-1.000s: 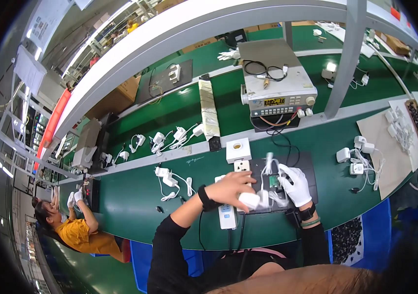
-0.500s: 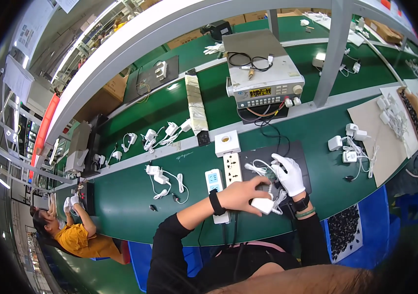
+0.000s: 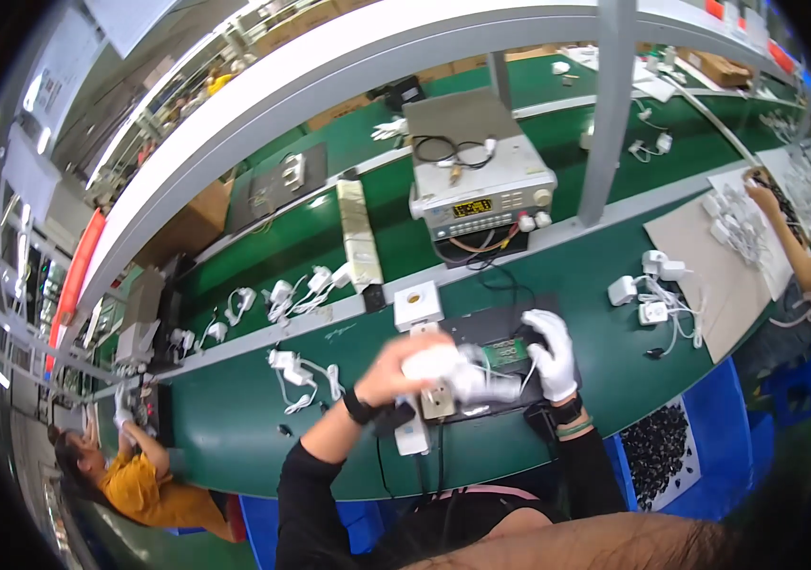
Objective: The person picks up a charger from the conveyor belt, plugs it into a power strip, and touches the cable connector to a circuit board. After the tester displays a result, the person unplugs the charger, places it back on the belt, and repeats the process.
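Observation:
My bare left hand [image 3: 393, 369] grips a white power adapter [image 3: 432, 362] above the power strip [image 3: 439, 401]. A white cable [image 3: 483, 382], smeared by motion, trails from the adapter to the right. My right hand [image 3: 554, 357] wears a white glove; its fingers are curved and apart, with nothing plainly held. It hovers by the right edge of a green circuit board [image 3: 504, 353], which lies on the dark mat [image 3: 572, 328]. A white box with a round socket [image 3: 418, 305] stands behind the power strip.
A bench instrument with a lit display [image 3: 481, 185] stands behind the mat. White adapters with cables lie left [image 3: 293, 369] and right [image 3: 654, 290]. A blue bin [image 3: 719, 418] of small black parts sits below the right edge. Co-workers work left [image 3: 144, 484] and right [image 3: 795, 242].
My left hand has moved left and up with the adapter, away from my right hand. The green circuit board now shows more fully. A co-worker's arm has come in at the right.

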{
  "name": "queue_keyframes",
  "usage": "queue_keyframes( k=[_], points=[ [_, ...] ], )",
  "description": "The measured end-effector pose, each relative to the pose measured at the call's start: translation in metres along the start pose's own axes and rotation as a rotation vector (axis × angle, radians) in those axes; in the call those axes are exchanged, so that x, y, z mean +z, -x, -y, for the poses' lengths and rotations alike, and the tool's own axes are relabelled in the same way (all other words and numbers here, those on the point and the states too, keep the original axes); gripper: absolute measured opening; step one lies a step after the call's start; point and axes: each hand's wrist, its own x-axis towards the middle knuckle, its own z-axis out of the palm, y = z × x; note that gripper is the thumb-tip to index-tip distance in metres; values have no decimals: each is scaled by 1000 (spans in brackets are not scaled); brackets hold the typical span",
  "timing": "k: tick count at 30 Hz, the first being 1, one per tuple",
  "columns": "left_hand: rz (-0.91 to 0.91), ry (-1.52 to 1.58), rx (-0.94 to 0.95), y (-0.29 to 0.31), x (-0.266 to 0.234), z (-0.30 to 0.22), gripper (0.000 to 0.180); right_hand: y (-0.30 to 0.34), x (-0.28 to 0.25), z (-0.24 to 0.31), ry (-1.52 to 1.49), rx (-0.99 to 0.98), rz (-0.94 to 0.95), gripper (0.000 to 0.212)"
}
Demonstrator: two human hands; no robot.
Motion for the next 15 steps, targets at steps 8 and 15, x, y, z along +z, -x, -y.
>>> queue_keyframes(
  k=[8,15],
  points=[
    [-498,-400,65,-103,-128,-20,35,3,2,-2,-148,132,-155,32],
    [-628,-275,-195,-148,-177,53,31,6,7,-8,-171,158,-185,29]
  ],
)
